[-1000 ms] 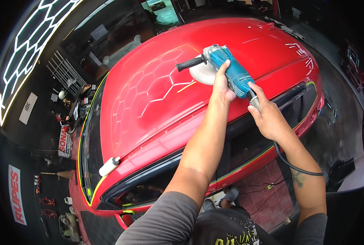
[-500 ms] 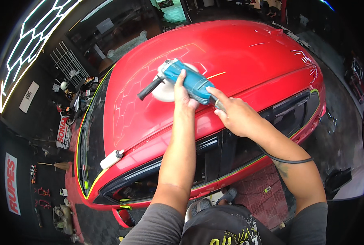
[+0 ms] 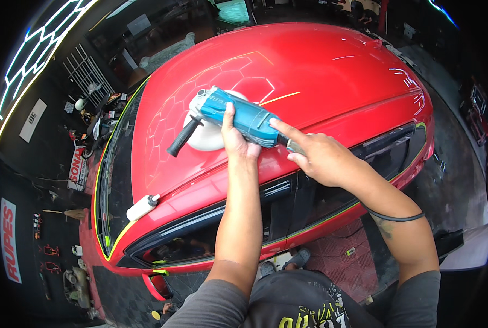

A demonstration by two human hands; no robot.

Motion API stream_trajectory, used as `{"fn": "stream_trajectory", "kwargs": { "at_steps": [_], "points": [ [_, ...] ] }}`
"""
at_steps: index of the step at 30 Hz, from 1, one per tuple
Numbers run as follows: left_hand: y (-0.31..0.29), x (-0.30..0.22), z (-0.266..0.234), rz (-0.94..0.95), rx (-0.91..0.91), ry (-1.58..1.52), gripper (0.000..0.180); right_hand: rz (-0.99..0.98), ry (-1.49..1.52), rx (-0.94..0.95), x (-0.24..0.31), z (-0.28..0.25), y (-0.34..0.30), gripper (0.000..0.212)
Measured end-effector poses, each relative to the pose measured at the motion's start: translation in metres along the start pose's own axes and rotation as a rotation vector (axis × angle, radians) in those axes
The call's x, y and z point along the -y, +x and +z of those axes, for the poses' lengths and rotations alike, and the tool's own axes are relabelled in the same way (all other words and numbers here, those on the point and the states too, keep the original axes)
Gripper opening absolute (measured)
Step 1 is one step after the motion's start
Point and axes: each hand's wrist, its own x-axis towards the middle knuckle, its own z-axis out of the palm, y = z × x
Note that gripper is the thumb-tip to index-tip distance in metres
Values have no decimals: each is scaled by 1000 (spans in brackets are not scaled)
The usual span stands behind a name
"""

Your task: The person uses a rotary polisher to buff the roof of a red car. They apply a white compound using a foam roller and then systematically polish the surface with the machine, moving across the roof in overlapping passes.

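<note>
A teal electric car polisher (image 3: 246, 118) with a black side handle (image 3: 185, 136) lies over the red car roof (image 3: 320, 65). Its round white pad (image 3: 206, 140) is against the paint, partly hidden under the machine body. My left hand (image 3: 238, 139) is wrapped around the near side of the body, thumb up along its casing. At the rear end, my right hand (image 3: 316, 156) closes on the grip by the cord, with its index finger stretched along the top. The black cord (image 3: 394, 218) runs over my right forearm.
A white bottle (image 3: 141, 209) lies on the roof's near left edge, by the windshield. Yellow-green tape (image 3: 124, 232) lines the glass edges. A red side mirror (image 3: 157, 287) sticks out below. Along the left wall are a broom (image 3: 74, 213) and tools.
The polisher has slid left and slightly nearer across the roof, with both hands still on it. The whole view has shifted a little.
</note>
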Motion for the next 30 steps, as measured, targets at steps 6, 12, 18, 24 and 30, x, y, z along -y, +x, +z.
{"fn": "stream_trajectory", "kwargs": {
  "at_steps": [6, 12, 18, 24, 30],
  "points": [
    [13, 50, 26, -56, 0, -43, 46, 127, -40, -92, -21, -6, -25, 78],
    [29, 124, 58, -200, 30, -139, 39, 195, 58, -264, -48, -10, -67, 82],
    [16, 160, 87, -344, -2, -52, 36, 321, 182, -350, -54, -3, -99, 83],
    [-30, 121, 48, -206, 40, -50, 41, 208, 120, -287, -22, 18, -110, 84],
    [-64, 32, 15, -104, -43, -18, 53, 81, 25, -144, 18, 33, -81, 85]
  ]
}}
